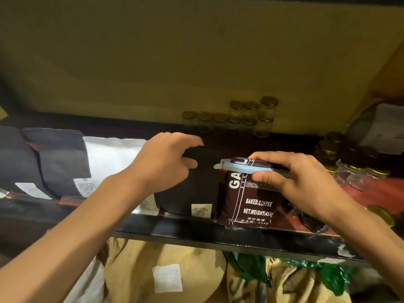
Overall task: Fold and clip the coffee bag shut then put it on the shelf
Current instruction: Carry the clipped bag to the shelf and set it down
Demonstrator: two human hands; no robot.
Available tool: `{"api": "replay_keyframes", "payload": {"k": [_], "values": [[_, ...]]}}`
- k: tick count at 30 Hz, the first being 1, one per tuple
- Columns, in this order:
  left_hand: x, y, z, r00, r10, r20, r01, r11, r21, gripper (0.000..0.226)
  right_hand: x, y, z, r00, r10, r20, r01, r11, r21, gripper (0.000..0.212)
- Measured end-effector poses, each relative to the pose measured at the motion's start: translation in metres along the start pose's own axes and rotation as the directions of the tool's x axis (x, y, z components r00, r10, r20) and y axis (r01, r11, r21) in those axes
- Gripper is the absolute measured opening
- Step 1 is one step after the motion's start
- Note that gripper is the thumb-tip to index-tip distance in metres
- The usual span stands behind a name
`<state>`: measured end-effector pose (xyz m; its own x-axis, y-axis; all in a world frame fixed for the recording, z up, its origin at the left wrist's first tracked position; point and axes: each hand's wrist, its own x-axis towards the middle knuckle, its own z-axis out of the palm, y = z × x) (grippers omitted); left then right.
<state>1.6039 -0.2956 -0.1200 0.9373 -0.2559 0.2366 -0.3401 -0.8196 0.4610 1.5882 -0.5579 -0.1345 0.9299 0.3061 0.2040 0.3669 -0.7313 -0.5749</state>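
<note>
A brown coffee bag (251, 202) printed "BAKED.COFFEE" stands upright on the shelf (218, 234), its base near the front edge. A light blue clip (238, 167) runs across its folded top. My right hand (301, 180) grips the folded top and the clip from the right. My left hand (166, 162) pinches the top edge of a black bag (196, 189) that stands just left of the brown bag.
More bags line the shelf to the left: a white one (113, 158) and dark ones (59, 158). Several small gold-lidded jars (236, 119) stand at the back, more jars (349, 158) at the right. Sacks (175, 270) lie under the shelf.
</note>
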Motion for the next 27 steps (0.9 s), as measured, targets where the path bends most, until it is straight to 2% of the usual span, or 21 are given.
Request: {"api": "replay_keyframes", "payload": {"k": [4, 7, 11, 13, 19, 23, 25, 27], "values": [[0.000, 0.000, 0.001, 1.000, -0.015, 0.013, 0.015, 1.000, -0.003, 0.037, -0.006, -0.006, 0.001, 0.997, -0.067, -0.037, 0.065, 0.995, -0.072, 0.039], [0.002, -0.001, 0.000, 0.998, -0.034, 0.048, 0.034, 0.999, 0.001, 0.032, -0.007, -0.007, 0.006, 0.996, -0.050, -0.079, 0.041, 0.993, -0.112, 0.036], [0.004, -0.001, -0.003, 0.998, -0.013, 0.065, 0.014, 1.000, -0.008, 0.033, -0.002, -0.005, 0.002, 0.999, 0.007, -0.048, -0.011, 0.997, -0.080, 0.036], [0.007, -0.001, -0.003, 0.995, -0.001, 0.100, 0.003, 1.000, -0.021, 0.033, -0.002, -0.007, 0.005, 0.997, -0.013, -0.074, 0.001, 0.987, -0.161, 0.035], [0.009, -0.006, 0.002, 0.992, -0.004, 0.129, 0.007, 1.000, -0.025, 0.034, -0.002, -0.012, 0.012, 0.999, 0.014, -0.044, -0.029, 0.933, -0.359, 0.048], [0.008, -0.009, 0.007, 0.998, 0.026, 0.064, -0.026, 1.000, 0.002, 0.037, -0.002, -0.012, 0.017, 0.997, 0.032, -0.065, -0.053, 0.936, -0.348, 0.049], [0.009, -0.012, 0.009, 0.997, 0.036, 0.067, -0.038, 0.999, 0.029, 0.035, -0.003, -0.013, 0.019, 0.995, 0.030, -0.093, -0.061, 0.932, -0.358, 0.049], [0.008, -0.009, 0.009, 0.993, 0.042, 0.112, -0.051, 0.995, 0.082, 0.032, -0.004, -0.017, 0.022, 0.996, 0.033, -0.078, -0.061, 0.914, -0.402, 0.057]]}}
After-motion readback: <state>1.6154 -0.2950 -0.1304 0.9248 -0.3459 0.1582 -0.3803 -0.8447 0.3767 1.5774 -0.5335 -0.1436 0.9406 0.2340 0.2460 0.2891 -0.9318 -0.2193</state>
